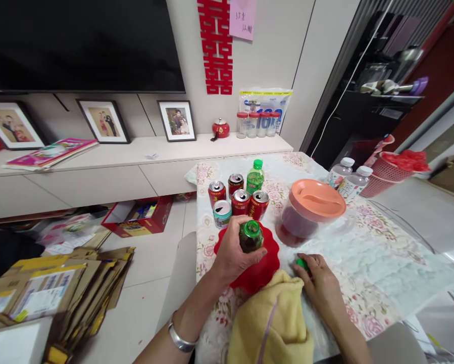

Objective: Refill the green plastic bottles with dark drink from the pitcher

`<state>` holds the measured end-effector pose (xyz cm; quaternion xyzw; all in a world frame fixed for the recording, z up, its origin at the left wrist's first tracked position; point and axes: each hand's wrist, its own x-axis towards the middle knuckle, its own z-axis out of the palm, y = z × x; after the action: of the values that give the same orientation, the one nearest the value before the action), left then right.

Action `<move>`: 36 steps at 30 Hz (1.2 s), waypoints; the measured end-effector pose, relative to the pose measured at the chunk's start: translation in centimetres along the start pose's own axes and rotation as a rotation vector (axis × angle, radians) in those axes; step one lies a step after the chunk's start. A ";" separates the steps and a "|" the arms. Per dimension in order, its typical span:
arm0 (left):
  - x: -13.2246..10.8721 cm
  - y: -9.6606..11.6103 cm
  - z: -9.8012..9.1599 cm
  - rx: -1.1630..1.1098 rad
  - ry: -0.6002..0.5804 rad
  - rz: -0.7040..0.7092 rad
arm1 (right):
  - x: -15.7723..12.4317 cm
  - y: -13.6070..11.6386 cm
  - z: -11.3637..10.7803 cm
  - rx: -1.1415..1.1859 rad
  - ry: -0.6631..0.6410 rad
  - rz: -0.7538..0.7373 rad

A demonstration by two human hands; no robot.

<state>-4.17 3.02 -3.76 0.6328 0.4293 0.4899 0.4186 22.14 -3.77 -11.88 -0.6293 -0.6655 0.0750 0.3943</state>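
Observation:
My left hand is wrapped round an uncapped green plastic bottle, its open mouth facing up toward me. The bottle is above a red scalloped plate. On the tablecloth to the right, my right hand has its fingers closed on a green bottle cap. A yellow cloth lies between my forearms at the near edge. Just beyond the left hand stand several red drink cans, a teal can and a capped green bottle.
A clear container with an orange lid stands right of the plate. Behind it are two clear bottles with white caps and a pink basket. Flattened cardboard boxes lie on the floor at left. A low cabinet runs along the wall.

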 end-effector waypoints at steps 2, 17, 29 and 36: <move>0.0 0.1 0.2 0.003 0.001 0.004 | 0.7 -1.9 -0.9 0.044 0.018 -0.066; 1.4 -0.9 1.0 0.063 0.069 0.002 | 12.4 -15.4 -3.2 0.142 -0.117 -0.640; 1.7 0.2 -1.3 -0.027 -0.185 -0.047 | 15.4 -17.0 -3.0 0.031 -0.477 -0.589; 1.8 -0.1 -1.7 -0.117 -0.252 -0.105 | 15.2 -17.7 -3.0 -0.078 -0.502 -0.513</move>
<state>-5.60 4.90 -3.06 0.6405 0.3767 0.4081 0.5304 11.84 5.17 7.23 -0.4186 -0.8801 0.1004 0.2004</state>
